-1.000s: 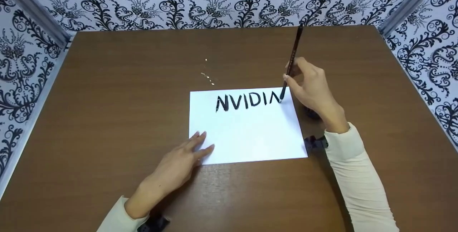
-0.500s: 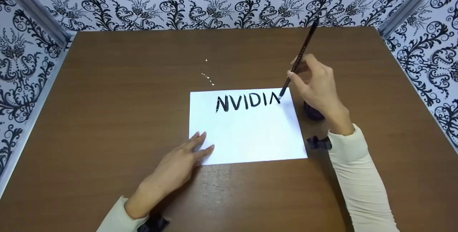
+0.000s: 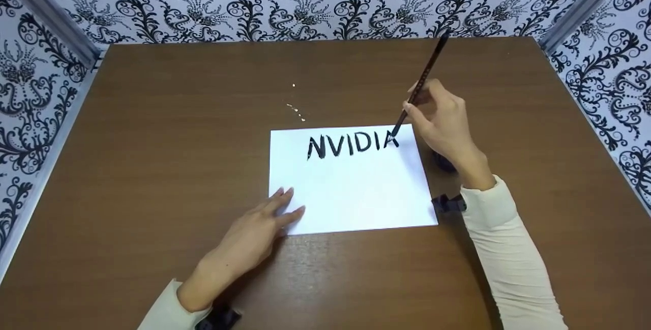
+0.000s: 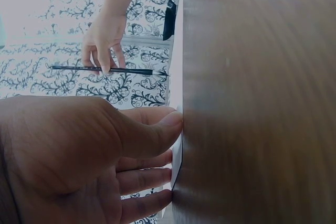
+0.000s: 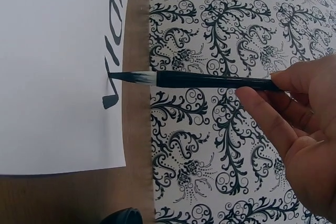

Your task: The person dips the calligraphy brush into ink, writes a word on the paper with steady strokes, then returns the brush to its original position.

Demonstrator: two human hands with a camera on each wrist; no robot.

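My right hand [image 3: 445, 124] pinches a dark-handled paintbrush [image 3: 428, 70] between thumb and fingers. Its bristles [image 5: 134, 77], black at the tip and pale near the handle, meet the white paper [image 3: 351, 192] at the last letter. Black painted letters [image 3: 351, 144] along the paper's top read NVIDIA, the final A partly covered by the brush tip. With fingers spread, my left hand [image 3: 252, 233] rests on the paper's lower left corner. In the left wrist view, the left thumb [image 4: 163, 129] and fingertips press at the sheet's edge.
A dark round container [image 3: 443, 162] stands right of the paper, partly hidden behind the right hand. Small pale flecks [image 3: 296, 110] lie on the brown table [image 3: 152, 142] beyond the sheet. Patterned black-and-white panels [image 3: 274, 4] rise along the back and sides.
The right hand lifted slightly right with the brush, then came back left. A crossbar stroke now shows in the last letter. The left hand and paper stayed put.
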